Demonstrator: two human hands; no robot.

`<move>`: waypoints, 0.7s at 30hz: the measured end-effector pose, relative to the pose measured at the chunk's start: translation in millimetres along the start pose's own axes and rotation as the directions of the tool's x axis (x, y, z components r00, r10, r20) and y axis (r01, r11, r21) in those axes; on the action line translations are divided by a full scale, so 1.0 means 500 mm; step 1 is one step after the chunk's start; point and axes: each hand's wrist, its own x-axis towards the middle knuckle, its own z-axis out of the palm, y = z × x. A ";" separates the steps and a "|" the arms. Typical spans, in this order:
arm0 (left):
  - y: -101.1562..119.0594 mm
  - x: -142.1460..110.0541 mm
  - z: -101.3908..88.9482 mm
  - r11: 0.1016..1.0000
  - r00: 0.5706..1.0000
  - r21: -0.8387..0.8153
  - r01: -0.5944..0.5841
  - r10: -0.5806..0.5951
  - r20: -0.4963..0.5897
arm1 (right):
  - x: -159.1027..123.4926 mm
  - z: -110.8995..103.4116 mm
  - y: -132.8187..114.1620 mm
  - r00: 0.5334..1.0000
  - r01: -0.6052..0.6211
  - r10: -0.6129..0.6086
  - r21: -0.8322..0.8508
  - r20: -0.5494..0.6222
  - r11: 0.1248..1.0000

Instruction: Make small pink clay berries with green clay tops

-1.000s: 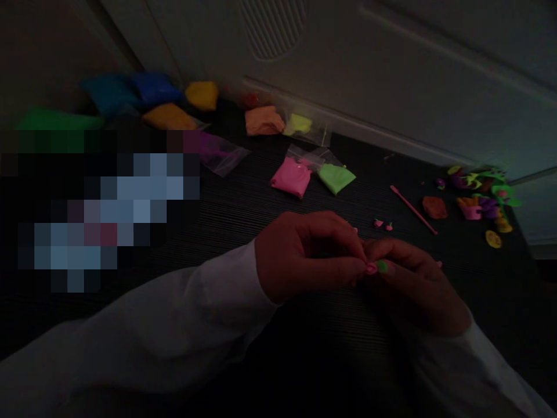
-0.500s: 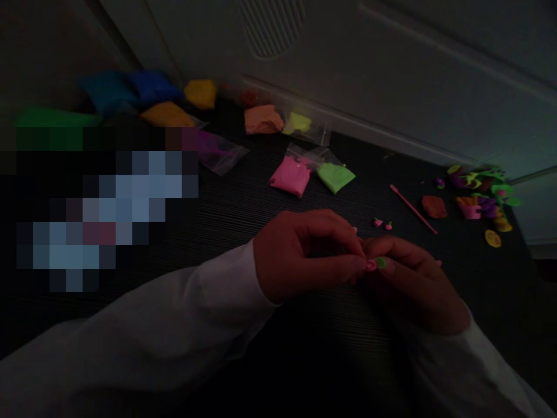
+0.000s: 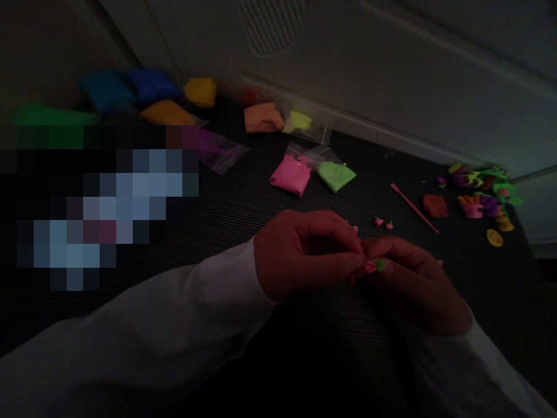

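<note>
A tiny pink clay rose (image 3: 369,267) with a green clay leaf (image 3: 380,265) at its right side is pinched between my two hands, above the dark table. The thumb and fingertips of my left hand (image 3: 307,252) close at the flower's left side. My right hand (image 3: 420,281) grips it from the right, thumb by the leaf. Just beyond the fingers lie two small pink flowers, one a pink bud (image 3: 378,222) and the other a pink bud with a green stem (image 3: 389,224). More pink bits show partly behind my hands.
A pink stick tool (image 3: 414,208) and a reddish-brown clay lump (image 3: 435,205) lie right. Finished clay pieces (image 3: 474,206) crowd the right edge. Behind are bags of pink clay (image 3: 290,174) and green clay (image 3: 336,176). Several colourful packs stand at back left; a blurred patch covers the left.
My left thumb has drawn back slightly, so more of the pink rose shows. Both hands otherwise stay almost in place, and the table items are unmoved.
</note>
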 end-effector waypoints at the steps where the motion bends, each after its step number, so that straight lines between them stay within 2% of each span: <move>1: 0.000 0.000 0.000 1.000 1.000 0.001 0.003 -0.003 -0.003 | 0.000 -0.001 0.000 1.000 0.000 0.000 -0.009 0.001 1.000; 10: 0.000 0.002 0.000 0.999 0.999 0.038 -0.026 0.027 -0.018 | -0.003 -0.005 -0.003 0.996 0.081 -0.085 -0.095 -0.037 0.992; 21: 0.000 0.002 -0.001 0.998 0.999 0.057 -0.017 0.020 -0.048 | -0.006 -0.004 -0.004 0.995 0.088 -0.094 -0.163 -0.033 0.983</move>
